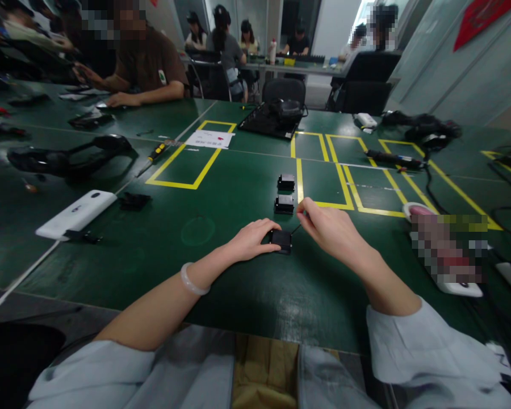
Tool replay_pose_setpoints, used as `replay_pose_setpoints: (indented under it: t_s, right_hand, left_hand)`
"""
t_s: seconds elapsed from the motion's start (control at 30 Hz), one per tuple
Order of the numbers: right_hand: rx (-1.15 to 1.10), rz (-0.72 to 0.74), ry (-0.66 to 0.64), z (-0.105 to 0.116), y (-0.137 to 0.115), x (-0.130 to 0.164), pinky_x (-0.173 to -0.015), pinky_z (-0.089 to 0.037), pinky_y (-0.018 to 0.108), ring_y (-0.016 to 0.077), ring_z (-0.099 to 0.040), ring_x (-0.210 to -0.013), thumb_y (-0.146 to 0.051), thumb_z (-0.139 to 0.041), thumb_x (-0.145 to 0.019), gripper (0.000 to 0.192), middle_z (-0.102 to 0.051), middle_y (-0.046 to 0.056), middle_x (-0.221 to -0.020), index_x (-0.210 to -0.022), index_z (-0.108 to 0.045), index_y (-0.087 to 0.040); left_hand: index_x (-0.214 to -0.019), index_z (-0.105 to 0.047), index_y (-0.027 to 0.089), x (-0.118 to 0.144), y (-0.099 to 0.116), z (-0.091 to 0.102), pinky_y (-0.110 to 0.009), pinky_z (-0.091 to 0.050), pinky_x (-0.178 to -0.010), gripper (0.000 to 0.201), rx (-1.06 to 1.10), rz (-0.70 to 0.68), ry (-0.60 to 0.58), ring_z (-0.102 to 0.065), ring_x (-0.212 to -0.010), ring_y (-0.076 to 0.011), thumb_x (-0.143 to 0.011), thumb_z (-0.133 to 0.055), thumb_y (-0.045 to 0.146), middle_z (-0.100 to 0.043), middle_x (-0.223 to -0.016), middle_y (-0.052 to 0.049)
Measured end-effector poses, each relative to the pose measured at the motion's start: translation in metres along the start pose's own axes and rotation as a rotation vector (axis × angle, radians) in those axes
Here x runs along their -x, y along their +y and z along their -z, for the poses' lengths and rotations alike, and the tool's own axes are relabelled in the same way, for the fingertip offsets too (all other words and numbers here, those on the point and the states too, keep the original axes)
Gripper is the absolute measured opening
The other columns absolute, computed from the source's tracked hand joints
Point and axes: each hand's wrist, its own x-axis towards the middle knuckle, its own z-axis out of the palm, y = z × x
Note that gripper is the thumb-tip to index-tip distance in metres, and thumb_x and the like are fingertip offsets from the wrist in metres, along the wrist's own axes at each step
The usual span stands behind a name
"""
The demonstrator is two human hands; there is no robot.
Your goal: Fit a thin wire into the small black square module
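My left hand (255, 240) is closed on a small black box (281, 241) lying on the green table, thumb on its near side and fingers at its far left edge. My right hand (330, 227) is pinched shut around a thin dark rod (297, 229), which reaches down to the box's right side. Whether the rod is a tool or a wire, I cannot tell. Just beyond the box, two similar black blocks (284, 204) stand one behind the other, apart from both hands.
A white power bank (77, 215) with a cable lies left, near a yellow-black screwdriver (157, 151) and a black headset (70, 156). Yellow tape (346, 186) marks the table (221, 284). A phone (443, 250) lies right. Across the table sits a person (149, 68).
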Motion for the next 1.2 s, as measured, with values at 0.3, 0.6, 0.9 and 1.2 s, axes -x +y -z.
replay_pose_setpoints:
  t_s: [0.3,0.6,0.9,1.2]
  right_hand:
    - [-0.007,0.025,0.040,0.0007,-0.0009,0.0016,-0.052,-0.022,0.026,0.0172,-0.062,-0.067,-0.037,-0.033,-0.098,0.026,-0.069,0.003,-0.079,-0.101,-0.052,-0.020]
    - [-0.017,0.044,0.021,-0.0008,0.0011,0.0005,-0.052,-0.023,0.026,0.0169,-0.062,-0.068,-0.029,-0.032,-0.097,0.024,-0.070,0.005,-0.085,-0.108,-0.050,-0.019]
    - [0.054,-0.002,0.001,0.0030,-0.0022,0.0010,-0.052,-0.021,0.027,0.0189,-0.063,-0.067,-0.038,-0.030,-0.099,0.031,-0.070,0.006,-0.079,-0.103,-0.054,-0.019]
    - [-0.006,0.025,0.017,0.0007,0.0000,0.0009,-0.052,-0.023,0.026,0.0175,-0.064,-0.068,-0.030,-0.033,-0.098,0.026,-0.070,0.004,-0.083,-0.111,-0.052,-0.019]
  left_hand:
    - [-0.116,-0.055,0.022,-0.0005,-0.0008,-0.0015,-0.037,-0.045,-0.087,0.038,-0.016,-0.005,0.003,-0.057,-0.102,-0.0250,-0.088,-0.061,0.047,-0.060,-0.110,-0.007]
    - [-0.116,-0.055,0.021,-0.0008,0.0013,0.0010,-0.036,-0.045,-0.086,0.039,-0.021,-0.003,-0.004,-0.057,-0.101,-0.0250,-0.088,-0.061,0.048,-0.060,-0.110,-0.007]
    - [-0.116,-0.055,0.021,-0.0002,0.0008,0.0005,-0.036,-0.045,-0.085,0.039,-0.014,-0.007,-0.002,-0.057,-0.101,-0.0253,-0.088,-0.061,0.048,-0.060,-0.109,-0.007]
    - [-0.116,-0.055,0.021,-0.0008,0.0030,0.0019,-0.036,-0.045,-0.085,0.038,-0.016,0.005,-0.007,-0.057,-0.102,-0.0254,-0.087,-0.062,0.046,-0.060,-0.110,-0.007]
